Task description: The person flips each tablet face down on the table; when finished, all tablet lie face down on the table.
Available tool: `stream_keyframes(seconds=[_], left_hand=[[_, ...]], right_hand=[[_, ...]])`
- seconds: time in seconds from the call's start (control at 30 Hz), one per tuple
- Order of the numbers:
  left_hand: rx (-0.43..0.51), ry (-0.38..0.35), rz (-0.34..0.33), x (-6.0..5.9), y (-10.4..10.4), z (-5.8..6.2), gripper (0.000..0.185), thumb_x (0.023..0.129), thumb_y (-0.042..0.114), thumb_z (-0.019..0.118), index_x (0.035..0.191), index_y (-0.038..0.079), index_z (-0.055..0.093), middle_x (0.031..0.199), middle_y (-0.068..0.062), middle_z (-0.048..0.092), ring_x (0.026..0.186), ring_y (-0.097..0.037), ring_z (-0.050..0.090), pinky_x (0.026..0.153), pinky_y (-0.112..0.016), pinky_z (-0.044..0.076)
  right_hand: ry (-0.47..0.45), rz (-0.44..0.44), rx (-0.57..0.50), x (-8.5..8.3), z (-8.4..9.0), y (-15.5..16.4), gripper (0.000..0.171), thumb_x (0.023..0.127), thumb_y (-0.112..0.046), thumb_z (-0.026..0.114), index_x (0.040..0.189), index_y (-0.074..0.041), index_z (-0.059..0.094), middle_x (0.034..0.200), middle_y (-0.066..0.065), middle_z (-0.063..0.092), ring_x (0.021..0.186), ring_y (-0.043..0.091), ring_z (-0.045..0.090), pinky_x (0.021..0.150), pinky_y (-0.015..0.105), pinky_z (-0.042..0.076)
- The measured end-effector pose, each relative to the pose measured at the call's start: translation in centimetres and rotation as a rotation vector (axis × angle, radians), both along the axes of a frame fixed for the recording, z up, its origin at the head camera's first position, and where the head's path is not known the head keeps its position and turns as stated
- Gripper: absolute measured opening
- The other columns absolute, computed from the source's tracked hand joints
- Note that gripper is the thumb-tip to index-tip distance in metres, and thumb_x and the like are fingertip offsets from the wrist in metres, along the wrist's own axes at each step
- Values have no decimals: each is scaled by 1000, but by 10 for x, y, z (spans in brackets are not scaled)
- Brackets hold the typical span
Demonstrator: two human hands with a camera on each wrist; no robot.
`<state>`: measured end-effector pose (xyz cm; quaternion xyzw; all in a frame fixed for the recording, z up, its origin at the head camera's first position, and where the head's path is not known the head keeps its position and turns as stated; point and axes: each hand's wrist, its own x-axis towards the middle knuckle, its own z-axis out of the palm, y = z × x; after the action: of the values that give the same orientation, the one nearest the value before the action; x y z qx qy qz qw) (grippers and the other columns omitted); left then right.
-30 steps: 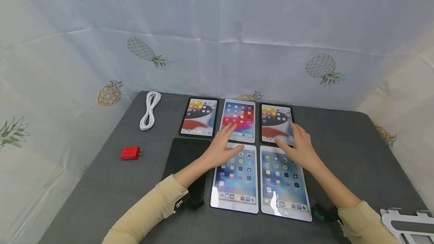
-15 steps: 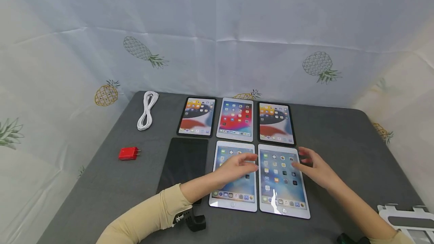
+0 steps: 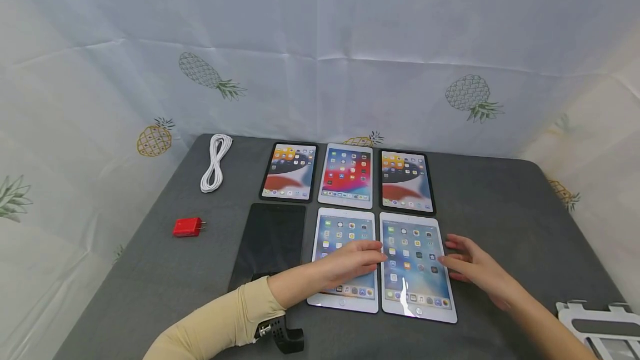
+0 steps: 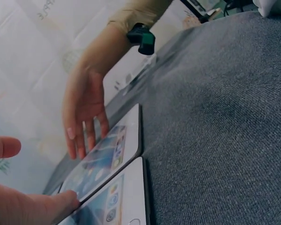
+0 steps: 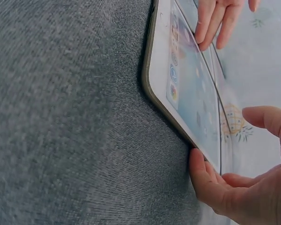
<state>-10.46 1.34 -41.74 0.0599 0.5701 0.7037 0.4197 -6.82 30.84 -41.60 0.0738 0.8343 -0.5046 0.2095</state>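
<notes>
Two flat glossy tablets (image 3: pixel 415 268) | left hand (image 3: pixel 350 263), right hand (image 3: pixel 472 271) loosely spread | grey felt table (image 3: pixel 510 221)

Six tablets (image 3: pixel 345 175), one white cable (image 3: pixel 215 163), one red plug (image 3: pixel 187 227), two hands (image 3: pixel 350 263).

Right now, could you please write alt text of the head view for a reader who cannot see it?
Two hands reach over six tablets laid in two rows on a grey table: the left hand rests on the front middle tablet, the right hand at the right edge of the front right tablet. Further left lie a dark tablet, a red plug and a white cable.
</notes>
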Motion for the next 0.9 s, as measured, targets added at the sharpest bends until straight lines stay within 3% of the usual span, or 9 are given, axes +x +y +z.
stream_keyframes(seconds=[0.3,0.5,0.73,0.9], left_hand=[[35,-39,-17,-1,-2,-2,58,95,13,58,145,-8,36,148,-19,41,132,-27,45,109,-39,37],[21,-18,-36,-1,-1,-4,56,96,15,58,144,-7,39,147,-17,42,132,-26,45,108,-37,37],[-90,157,-126,3,2,-5,53,97,18,57,144,0,43,147,-12,44,134,-24,44,109,-38,37],[-127,249,-169,4,7,-8,53,95,19,60,143,2,46,148,-10,45,136,-20,42,108,-33,37]], right_hand=[[-41,-12,-74,1,-1,1,80,95,-24,63,150,7,13,149,30,24,123,37,45,90,42,53],[-40,-18,-78,-1,-3,1,78,97,-24,60,150,8,12,148,32,24,121,36,47,89,43,52],[60,-29,-13,-4,-3,-3,77,97,-27,62,149,8,16,129,28,51,91,23,64,74,33,56],[172,-18,-19,-7,12,-4,73,97,-22,63,148,5,20,113,25,61,75,24,70,63,36,59]])
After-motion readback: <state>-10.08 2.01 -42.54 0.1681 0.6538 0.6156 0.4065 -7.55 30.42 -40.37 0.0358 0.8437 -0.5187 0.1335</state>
